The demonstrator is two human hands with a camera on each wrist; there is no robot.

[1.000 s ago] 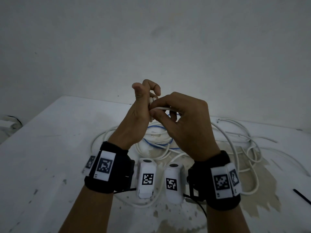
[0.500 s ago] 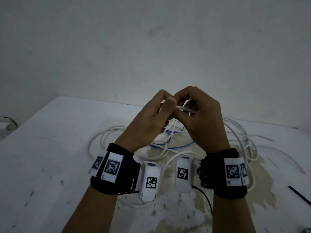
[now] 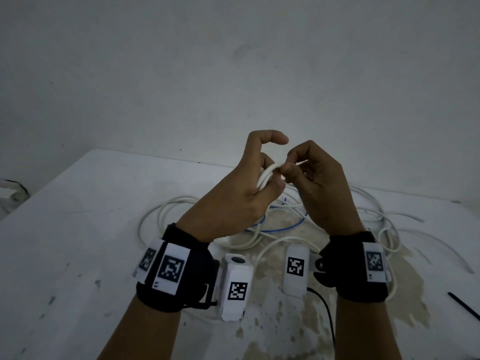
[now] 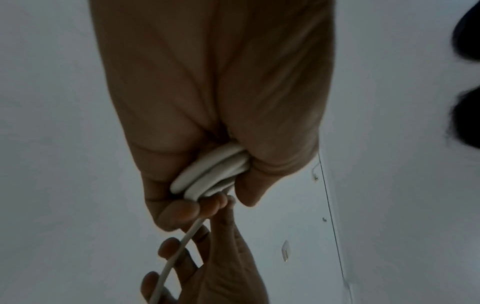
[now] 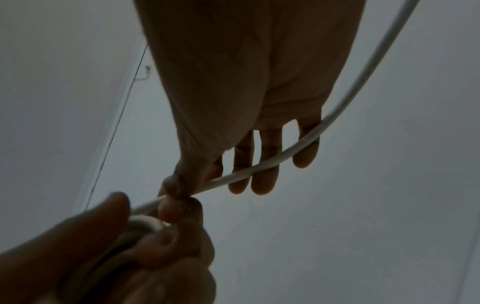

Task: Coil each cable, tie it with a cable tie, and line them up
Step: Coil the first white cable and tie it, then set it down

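Observation:
Both hands are raised above the table. My left hand (image 3: 262,175) grips a small coil of white cable (image 3: 265,177), with several loops showing between thumb and fingers (image 4: 207,174). Just to its right, my right hand (image 3: 291,168) pinches the free run of the same white cable (image 5: 259,166) between thumb and forefinger, right at the coil. The cable's free length trails across the right fingers and away (image 5: 363,67). More loose white cable (image 3: 166,216) and a thin blue cable (image 3: 280,229) lie tangled on the table under the hands.
The white table (image 3: 78,229) has a stained, worn patch (image 3: 285,333) near me. A black cable tie (image 3: 465,306) lies at the right edge. A plain wall rises behind the table's far edge. Other cords sit off the table at far left (image 3: 13,190).
The hands have shifted slightly right and apart. The left hand has turned so the coil now shows, and the right hand has brought the cable round onto it.

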